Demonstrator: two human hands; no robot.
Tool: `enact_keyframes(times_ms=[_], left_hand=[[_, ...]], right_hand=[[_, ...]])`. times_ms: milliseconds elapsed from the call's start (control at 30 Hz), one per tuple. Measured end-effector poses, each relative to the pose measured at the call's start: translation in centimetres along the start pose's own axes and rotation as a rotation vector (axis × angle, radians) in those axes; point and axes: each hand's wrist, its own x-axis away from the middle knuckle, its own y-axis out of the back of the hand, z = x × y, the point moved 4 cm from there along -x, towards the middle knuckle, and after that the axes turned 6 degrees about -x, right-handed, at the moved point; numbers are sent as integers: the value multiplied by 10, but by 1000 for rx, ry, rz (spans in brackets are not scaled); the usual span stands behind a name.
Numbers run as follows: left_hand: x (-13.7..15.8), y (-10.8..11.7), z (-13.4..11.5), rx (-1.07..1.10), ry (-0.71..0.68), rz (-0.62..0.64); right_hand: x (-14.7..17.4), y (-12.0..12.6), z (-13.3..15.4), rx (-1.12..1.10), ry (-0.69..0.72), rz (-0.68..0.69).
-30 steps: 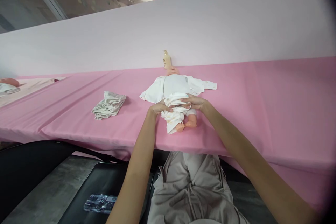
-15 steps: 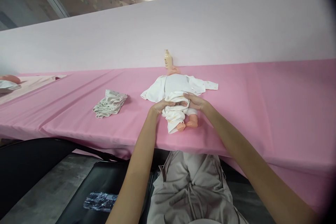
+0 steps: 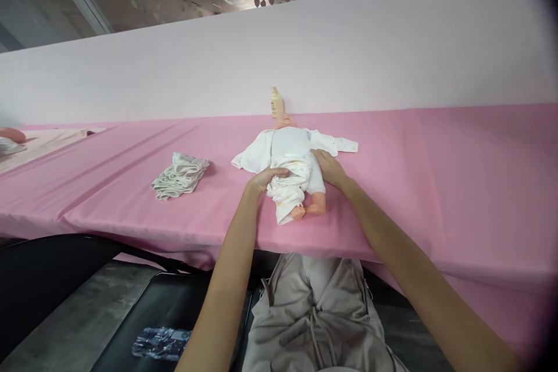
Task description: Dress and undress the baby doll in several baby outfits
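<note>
A baby doll (image 3: 286,121) lies on its back on the pink-covered table, head toward the wall, dressed in a white long-sleeved top (image 3: 290,142). Bunched white baby pants (image 3: 288,189) with faint prints are on one of its legs, at the left; the other leg is in plain white down to a bare foot (image 3: 317,203). My left hand (image 3: 267,178) is closed on the left edge of the pants near the waistband, thumb on top. Against the doll's right side rests my right hand (image 3: 330,167), fingers stretched out along the top, holding nothing visible.
A folded stack of pale cloth (image 3: 181,175) lies left on the pink tablecloth (image 3: 392,186). Behind the doll's head, a pump bottle (image 3: 276,102) stands by the white wall. A black chair (image 3: 174,296) holds a dark patterned item (image 3: 160,343). Part of another doll (image 3: 12,135) shows far left.
My right hand has let go of the pants' waistband and moved right to the doll's side. The stretched waist opening has collapsed. My left hand stays at the pants.
</note>
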Motion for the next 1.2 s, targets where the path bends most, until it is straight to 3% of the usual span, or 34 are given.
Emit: enact_keyframes(times_ms=[167, 300, 467, 633, 800, 1000, 1200], left_hand=[[-8, 8, 1, -4, -63, 127], [-8, 17, 1, 11, -89, 66], [-4, 18, -1, -25, -84, -26], [6, -3, -13, -273, -102, 120], [26, -24, -33, -585, -156, 356], [37, -22, -42, -589, -216, 347], [45, -34, -44, -654, -182, 474]], right_hand=[[1, -5, 17, 87, 219, 87], [2, -2, 26, -71, 280, 51], [0, 8, 35, -210, 86, -101], [-3, 14, 39, -208, -134, -397], [-9, 1, 41, 92, -6, -236], [-10, -7, 42, 295, -37, -202], [-16, -14, 52, 372, -68, -172]])
